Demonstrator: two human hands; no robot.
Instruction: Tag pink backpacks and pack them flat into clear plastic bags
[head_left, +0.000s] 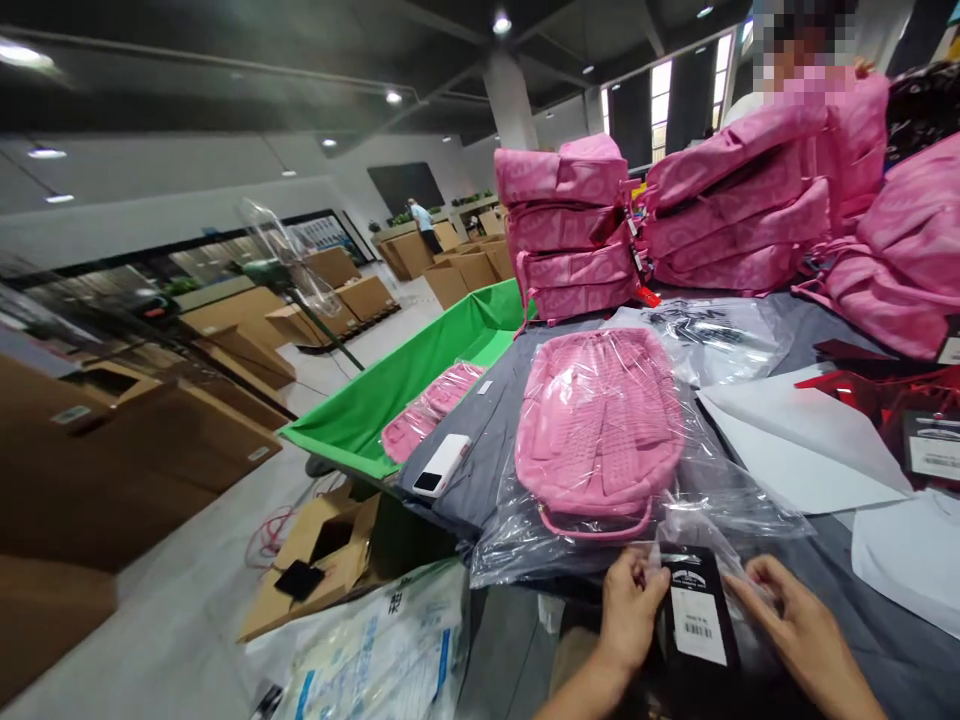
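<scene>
A pink backpack (600,420) lies inside a clear plastic bag (712,500) on the grey table (900,640) in front of me. At the bag's open near end sits a black tag with a white barcode label (696,620). My left hand (630,605) pinches the plastic at the tag's left edge, fingers closed. My right hand (795,620) grips the plastic at the tag's right edge, fingers curled.
Stacks of pink backpacks (570,225) stand at the table's far side, with a person in pink (832,110) behind them. White paper sheets (795,440) lie right. A white power bank (442,465) rests at the left edge beside a green bin (390,390). Cardboard boxes (322,570) cover the floor.
</scene>
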